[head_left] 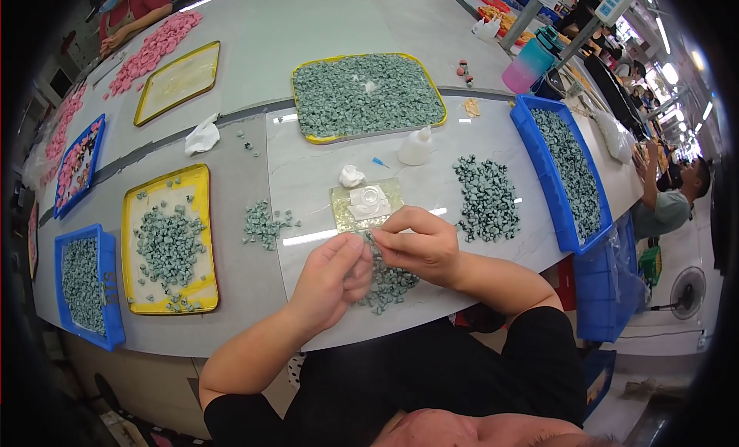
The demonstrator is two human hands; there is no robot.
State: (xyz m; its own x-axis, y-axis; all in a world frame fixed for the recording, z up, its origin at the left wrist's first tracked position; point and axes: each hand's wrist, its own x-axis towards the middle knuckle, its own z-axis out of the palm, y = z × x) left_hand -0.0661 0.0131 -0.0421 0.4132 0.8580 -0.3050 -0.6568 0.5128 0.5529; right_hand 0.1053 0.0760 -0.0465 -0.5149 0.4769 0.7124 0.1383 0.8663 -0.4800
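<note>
My left hand [332,279] and my right hand [419,245] are close together above the near part of the table, fingers pinched. Whatever lies between the fingertips is too small to make out. Beneath them is a loose pile of small grey-green pieces [387,287], partly hidden by the hands. Just beyond stands a clear greenish pad [390,191] bearing a small round transparent dish [372,197] on white tissue. A crumpled white tissue [352,176], a blue dispensing tip [380,163] and a white squeeze bottle [416,147] lie behind it.
More green pieces fill a yellow-rimmed tray [312,138], blue bins [566,227] [113,293] and a yellow tray [202,239]. Loose piles [488,199] [263,224] flank my hands. Pink pieces [158,53] lie far left near another person [135,12]. A bottle [531,60] stands far right.
</note>
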